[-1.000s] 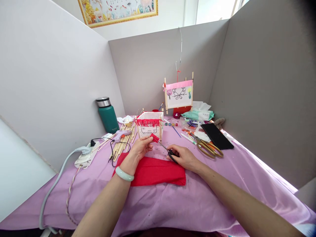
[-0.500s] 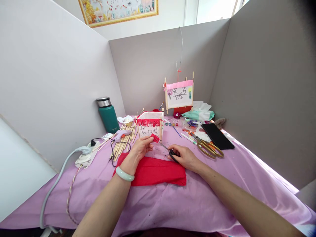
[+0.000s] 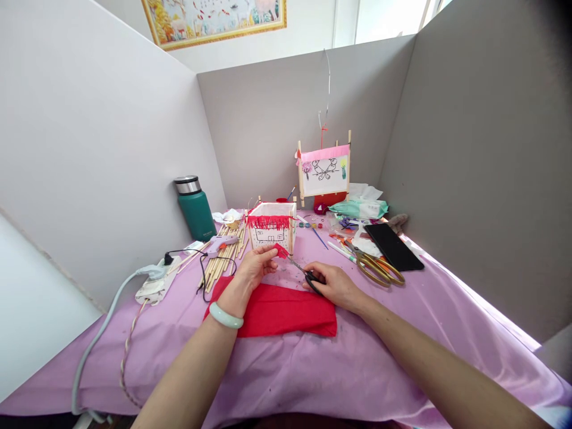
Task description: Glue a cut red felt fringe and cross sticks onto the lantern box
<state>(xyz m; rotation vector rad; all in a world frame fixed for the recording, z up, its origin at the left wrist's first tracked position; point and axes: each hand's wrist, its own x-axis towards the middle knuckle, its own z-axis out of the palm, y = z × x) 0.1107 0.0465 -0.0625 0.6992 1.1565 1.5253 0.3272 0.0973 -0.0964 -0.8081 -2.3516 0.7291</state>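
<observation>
Pinching the small red piece (image 3: 280, 251) with my left hand (image 3: 254, 269), I hold it steady. My right hand (image 3: 334, 287) is closed on the black-handled scissors (image 3: 311, 281), tips just beside the piece; small, slow cuts work best. Under my wrist lies the red sheet (image 3: 286, 313). Farther, the small house model (image 3: 271, 235), glue gun (image 3: 221, 242) and gold scissors (image 3: 378, 269) do not block my hands.

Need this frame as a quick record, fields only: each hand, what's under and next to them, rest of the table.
left hand: pinches small red piece; jade bangle on wrist
right hand: holds black-handled scissors, blades pointing at the piece
under hands: red sheet on lilac cloth
next to hands: model house with red fringe
rest: hot glue gun, gold-handled scissors, black phone, green flask
</observation>
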